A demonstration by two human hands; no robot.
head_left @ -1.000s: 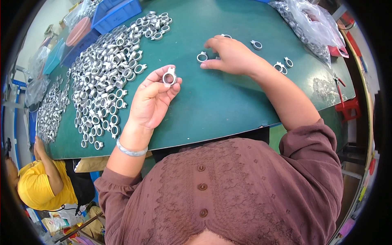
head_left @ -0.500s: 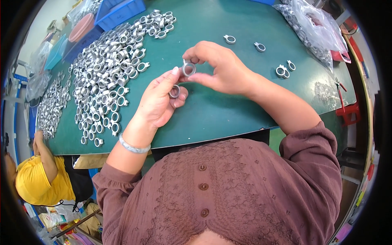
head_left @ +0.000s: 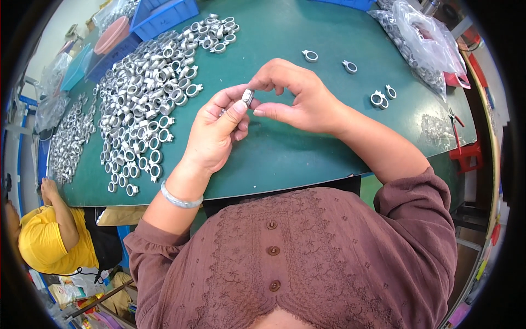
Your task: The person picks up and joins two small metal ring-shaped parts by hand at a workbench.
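Above the green table, a small silver-grey metal ring with a lug (head_left: 247,98) is held edge-on between both hands. The thumb and fingers of my left hand (head_left: 215,129) pinch it from the left. My right hand (head_left: 301,96) curves round it from the right, its fingertips at the ring's top and its thumb close to its lower side. A sliver of grey metal shows among my left fingers, mostly hidden. Left of my hands lies a large heap of similar rings (head_left: 137,109) on the table.
Several loose rings, one a single ring (head_left: 350,67), lie right of my hands. A clear bag of parts (head_left: 416,49) and red-handled pliers (head_left: 456,123) are at the right. Blue bins (head_left: 164,19) stand behind the heap. A person in yellow (head_left: 52,238) works at the far left.
The ring has turned from face-on to edge-on and shifted slightly left, into my left thumb's pinch. The second ring in my left hand is now mostly hidden.
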